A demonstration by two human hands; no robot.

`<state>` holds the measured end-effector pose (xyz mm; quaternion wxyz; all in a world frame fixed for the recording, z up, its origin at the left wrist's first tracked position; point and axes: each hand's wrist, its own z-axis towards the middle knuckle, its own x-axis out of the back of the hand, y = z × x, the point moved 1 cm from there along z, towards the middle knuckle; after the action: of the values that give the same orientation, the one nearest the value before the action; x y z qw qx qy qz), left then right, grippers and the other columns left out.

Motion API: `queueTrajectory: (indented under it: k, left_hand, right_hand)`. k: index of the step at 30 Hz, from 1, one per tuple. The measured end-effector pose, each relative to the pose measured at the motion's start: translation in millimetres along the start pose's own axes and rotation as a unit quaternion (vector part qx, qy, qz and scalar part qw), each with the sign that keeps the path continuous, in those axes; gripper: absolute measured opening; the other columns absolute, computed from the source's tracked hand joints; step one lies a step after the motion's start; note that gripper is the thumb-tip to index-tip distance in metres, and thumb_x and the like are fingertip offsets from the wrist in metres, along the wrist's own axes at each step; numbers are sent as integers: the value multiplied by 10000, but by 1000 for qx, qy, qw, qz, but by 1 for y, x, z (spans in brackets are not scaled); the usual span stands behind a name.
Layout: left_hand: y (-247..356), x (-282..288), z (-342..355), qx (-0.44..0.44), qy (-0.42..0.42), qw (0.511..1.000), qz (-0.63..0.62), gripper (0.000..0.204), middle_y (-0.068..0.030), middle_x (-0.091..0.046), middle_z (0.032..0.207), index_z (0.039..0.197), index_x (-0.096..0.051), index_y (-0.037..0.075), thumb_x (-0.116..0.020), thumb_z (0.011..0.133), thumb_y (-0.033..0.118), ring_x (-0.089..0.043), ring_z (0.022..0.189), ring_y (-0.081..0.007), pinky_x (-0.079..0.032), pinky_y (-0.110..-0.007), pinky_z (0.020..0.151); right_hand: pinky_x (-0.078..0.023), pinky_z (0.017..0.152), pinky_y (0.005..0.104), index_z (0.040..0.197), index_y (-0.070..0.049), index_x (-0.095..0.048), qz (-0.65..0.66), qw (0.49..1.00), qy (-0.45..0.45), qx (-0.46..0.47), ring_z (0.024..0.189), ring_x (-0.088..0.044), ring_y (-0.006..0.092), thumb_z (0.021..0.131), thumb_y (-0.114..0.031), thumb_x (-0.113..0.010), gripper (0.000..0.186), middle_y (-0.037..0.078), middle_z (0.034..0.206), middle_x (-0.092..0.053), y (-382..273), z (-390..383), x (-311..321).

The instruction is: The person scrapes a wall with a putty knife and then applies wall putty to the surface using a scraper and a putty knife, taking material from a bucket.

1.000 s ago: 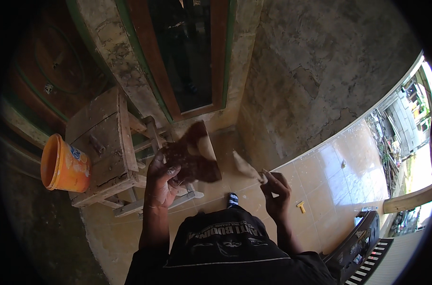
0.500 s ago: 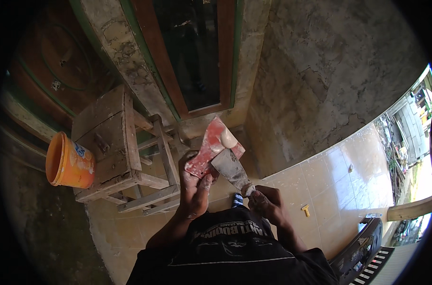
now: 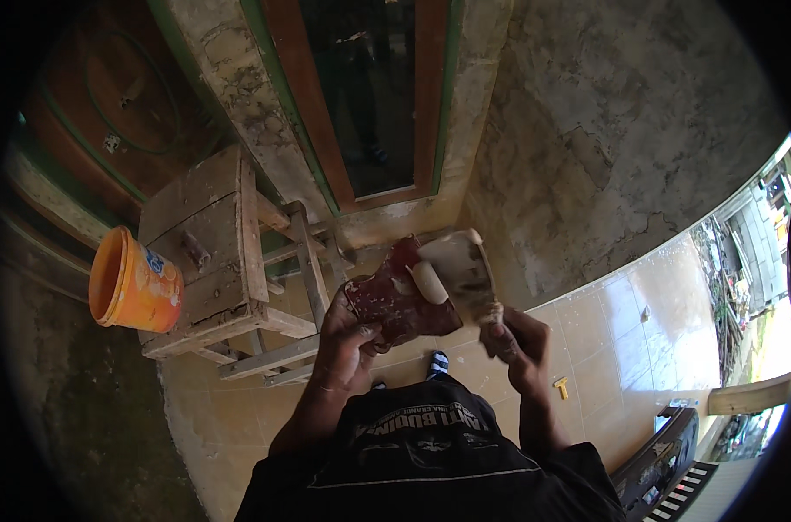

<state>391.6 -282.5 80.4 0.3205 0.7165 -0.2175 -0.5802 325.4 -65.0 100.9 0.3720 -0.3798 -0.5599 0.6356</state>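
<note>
My left hand (image 3: 347, 341) grips a red, putty-stained flat plate (image 3: 388, 304) by its left end, thumb on top. Closed round the handle of a putty knife (image 3: 458, 259) is my right hand (image 3: 519, 346). The knife's wide blade is smeared with pale paste and stands upright against the plate's right edge. A thick pale lump of putty (image 3: 429, 284) sits at that edge, where blade and plate meet. Most of the knife's handle is hidden in my fingers.
To the left, an orange bucket (image 3: 156, 291) stands on a rough wooden stool-like bench (image 3: 208, 228). A glazed door or window frame (image 3: 430, 130) and a patchy plastered wall (image 3: 613, 130) rise ahead. A yellow tool (image 3: 560, 388) lies on the tiled floor; a dark bench (image 3: 660, 448) is at lower right.
The putty knife has swung from lying across the plate to upright at its right side, its blade now coated. The plate has tilted flatter and darker, and my right hand moved right and up.
</note>
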Motion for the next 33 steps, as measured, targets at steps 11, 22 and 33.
queueTrajectory:
  k: [11, 22, 33]
  left_hand:
    - [22, 23, -7, 65, -47, 996, -33, 384, -126, -572, 1072, 1167, -453, 1, -534, 792, -4, -616, 943, -230, -550, -345, 806]
    - [29, -4, 13, -92, -20, 995, 14, 384, -117, -550, 1094, 1173, -424, 13, -539, 808, -16, -588, 989, -209, -519, -345, 847]
    - [8, -35, 2, -216, -7, 964, 152, 468, -117, -517, 1108, 1220, -361, -1, -567, 804, -61, -530, 979, -160, -445, -311, 894]
  right_hand:
    - [-389, 755, 345, 1017, -170, -696, -427, 851, 98, 291, 844, -535, 232, 672, -35, -709, 371, 41, 902, -607, 39, 9, 18]
    - [-393, 567, 236, 1018, -3, -619, -213, 965, 131, 78, 648, -531, 128, 856, -103, -596, 192, 82, 747, -590, 2, -36, 22]
    - [-387, 542, 241, 916, 24, -623, -62, 988, 46, -133, 598, -477, 74, 920, -427, -509, 464, 5, 638, -510, 8, -65, 0]
